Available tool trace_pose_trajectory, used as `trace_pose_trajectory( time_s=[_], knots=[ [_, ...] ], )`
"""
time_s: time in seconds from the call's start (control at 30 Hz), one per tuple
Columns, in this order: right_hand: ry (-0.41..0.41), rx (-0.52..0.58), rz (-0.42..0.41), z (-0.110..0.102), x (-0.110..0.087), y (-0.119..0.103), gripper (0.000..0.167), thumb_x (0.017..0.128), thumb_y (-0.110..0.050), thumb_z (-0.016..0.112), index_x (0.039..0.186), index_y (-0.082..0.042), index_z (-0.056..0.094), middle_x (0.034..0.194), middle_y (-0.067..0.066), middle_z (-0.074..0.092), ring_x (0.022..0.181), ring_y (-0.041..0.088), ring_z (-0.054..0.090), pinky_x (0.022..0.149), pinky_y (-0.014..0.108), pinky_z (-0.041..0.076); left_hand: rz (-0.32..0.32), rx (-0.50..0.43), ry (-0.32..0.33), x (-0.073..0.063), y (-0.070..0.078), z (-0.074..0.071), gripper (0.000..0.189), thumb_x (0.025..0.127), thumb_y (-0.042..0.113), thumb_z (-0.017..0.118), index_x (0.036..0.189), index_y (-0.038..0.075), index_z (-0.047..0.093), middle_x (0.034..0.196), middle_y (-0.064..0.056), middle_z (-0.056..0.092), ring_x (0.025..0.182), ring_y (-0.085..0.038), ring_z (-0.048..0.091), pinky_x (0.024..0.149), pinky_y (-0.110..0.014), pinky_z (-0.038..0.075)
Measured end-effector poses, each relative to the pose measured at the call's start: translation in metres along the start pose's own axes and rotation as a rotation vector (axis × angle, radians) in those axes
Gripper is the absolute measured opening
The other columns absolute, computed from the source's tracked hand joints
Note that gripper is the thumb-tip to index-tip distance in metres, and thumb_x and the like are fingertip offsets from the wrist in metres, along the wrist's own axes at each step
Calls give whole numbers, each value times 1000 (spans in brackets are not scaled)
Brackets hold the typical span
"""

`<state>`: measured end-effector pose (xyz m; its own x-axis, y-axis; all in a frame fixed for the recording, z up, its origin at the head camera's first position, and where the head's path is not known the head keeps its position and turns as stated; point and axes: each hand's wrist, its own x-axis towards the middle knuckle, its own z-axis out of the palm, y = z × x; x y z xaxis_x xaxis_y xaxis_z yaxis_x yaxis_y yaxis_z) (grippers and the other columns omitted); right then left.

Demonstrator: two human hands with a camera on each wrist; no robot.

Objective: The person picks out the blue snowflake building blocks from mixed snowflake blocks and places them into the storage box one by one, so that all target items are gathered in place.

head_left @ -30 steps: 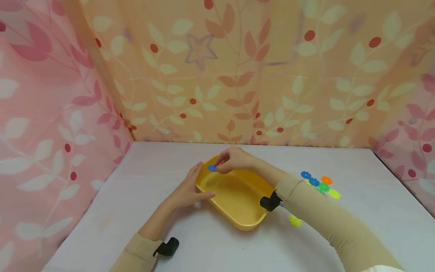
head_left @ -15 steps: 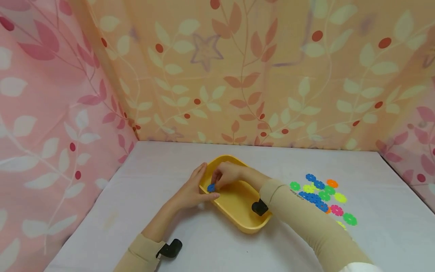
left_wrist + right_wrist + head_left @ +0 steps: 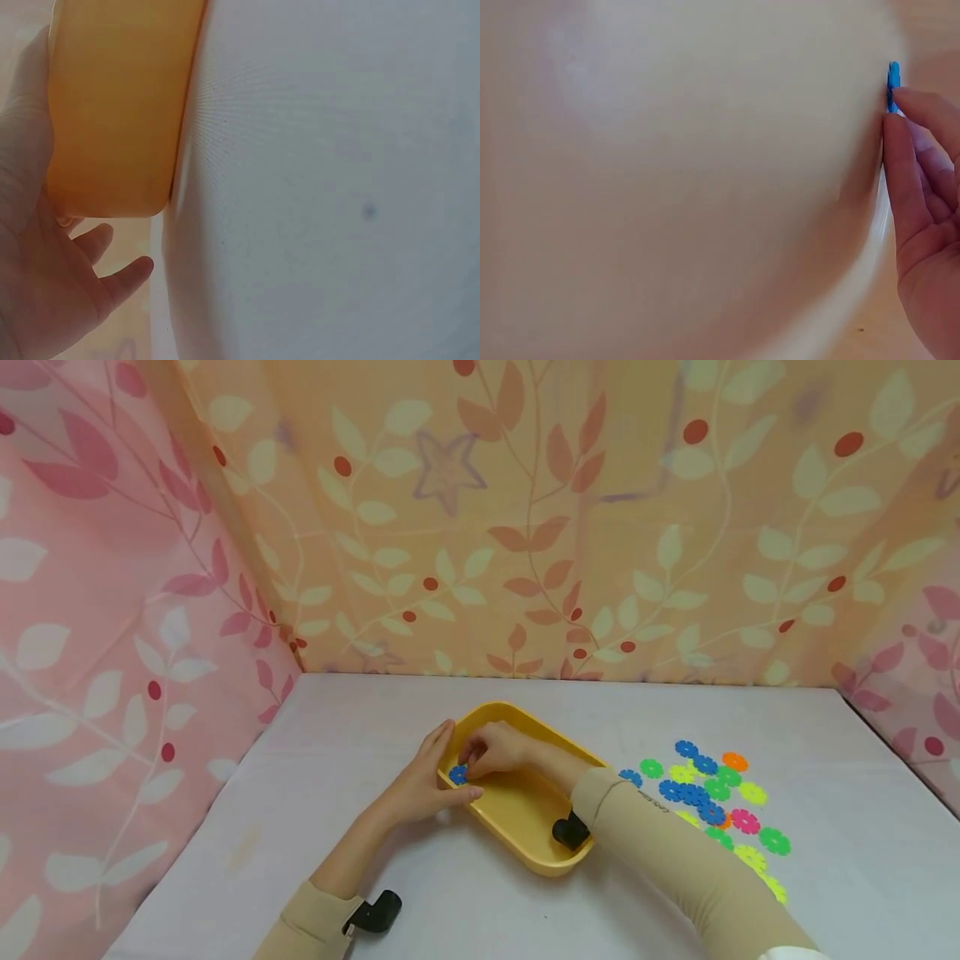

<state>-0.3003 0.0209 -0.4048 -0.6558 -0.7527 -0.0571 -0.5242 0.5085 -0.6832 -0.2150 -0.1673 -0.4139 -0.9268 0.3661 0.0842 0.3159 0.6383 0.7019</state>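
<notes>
Bracing the tub (image 3: 521,810) at its left end with the left hand (image 3: 416,783), thumb over the rim and fingers round the outside, we pinch a blue disc (image 3: 457,774) between thumb and forefinger of the right hand (image 3: 498,749). The blue disc is inside the tub, at the left end; we cannot tell whether it touches the bottom. Loose discs (image 3: 693,795) lie on the surface (image 3: 367,718) to the right of the tub, some overlapping. We judge each disc light, thin, stiff and not fragile; lying flat, it may be awkward to lift, so we take it by its notched edge. The tub looks light and smooth, likely to slide unless held by the rim.
</notes>
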Motion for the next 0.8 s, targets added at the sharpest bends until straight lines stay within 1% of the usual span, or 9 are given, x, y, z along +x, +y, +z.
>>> trace_pose_trajectory(
  time_s=[0.13, 0.27, 0.37, 0.43, 0.47, 0.53, 0.63, 0.7, 0.8],
  knots=[
    [6, 19, 13, 1, -2, -1, 21, 77, -11, 81, 96, -5, 74, 78, -6, 69, 72, 4, 62, 70, 17, 52, 12, -3, -1, -1, 1, 0, 113, 79, 51, 77, 157, 9, 6, 163, -8, 5, 147, -26, 11, 115, -49, 18],
    [-7, 35, 36, -1, -4, -3, 22, 78, -11, 80, 98, -4, 74, 80, -5, 70, 74, 5, 62, 71, 18, 52, 15, -7, -3, -1, 1, 1, 113, 80, 51, 77, 157, 9, 6, 163, -8, 5, 147, -27, 11, 115, -50, 18],
    [-17, 46, 53, -5, -6, -7, 24, 80, -10, 78, 102, -3, 73, 82, -4, 69, 75, 6, 61, 72, 19, 51, 16, -9, -4, 0, 1, 0, 113, 80, 52, 76, 157, 9, 6, 163, -8, 5, 147, -28, 11, 115, -51, 18],
    [-3, 69, 59, -11, -10, -12, 25, 82, -10, 75, 105, -1, 72, 85, -2, 70, 76, 8, 61, 71, 20, 51, 20, -12, -4, -1, 1, -1, 113, 80, 51, 77, 157, 9, 6, 163, -9, 5, 147, -28, 11, 115, -52, 18],
    [12, 97, 73, -15, -13, -16, 25, 84, -10, 73, 107, 0, 71, 86, -1, 70, 77, 10, 62, 71, 20, 52, 22, -13, -3, -1, 1, -1, 113, 80, 51, 77, 157, 9, 6, 163, -9, 5, 147, -28, 11, 115, -52, 18],
    [58, 182, 90, -24, -20, -22, 27, 87, -10, 71, 111, 1, 70, 92, 3, 71, 82, 17, 65, 73, 23, 54, 29, -18, -6, -1, 0, -1, 113, 80, 50, 76, 157, 8, 6, 163, -10, 4, 147, -30, 10, 115, -53, 18],
    [141, 366, 91, -43, -38, -33, 30, 91, -12, 68, 118, 3, 66, 107, 14, 69, 98, 29, 66, 79, 30, 56, 27, -19, -5, -1, -1, 0, 113, 80, 51, 76, 157, 8, 6, 163, -10, 4, 147, -30, 11, 114, -53, 18],
    [197, 454, 99, -55, -55, -38, 32, 93, -13, 66, 121, 3, 64, 116, 16, 66, 106, 34, 63, 83, 34, 56, 23, -13, -2, 0, -2, 1, 113, 80, 51, 76, 157, 8, 6, 163, -10, 4, 147, -31, 12, 114, -54, 19],
    [281, 527, 125, -70, -85, -36, 32, 94, -16, 66, 122, 1, 64, 121, 16, 64, 112, 37, 59, 87, 37, 54, 23, -11, 7, 1, -2, 1, 113, 79, 51, 78, 157, 9, 7, 163, -9, 5, 147, -31, 12, 114, -54, 18]
  ],
)
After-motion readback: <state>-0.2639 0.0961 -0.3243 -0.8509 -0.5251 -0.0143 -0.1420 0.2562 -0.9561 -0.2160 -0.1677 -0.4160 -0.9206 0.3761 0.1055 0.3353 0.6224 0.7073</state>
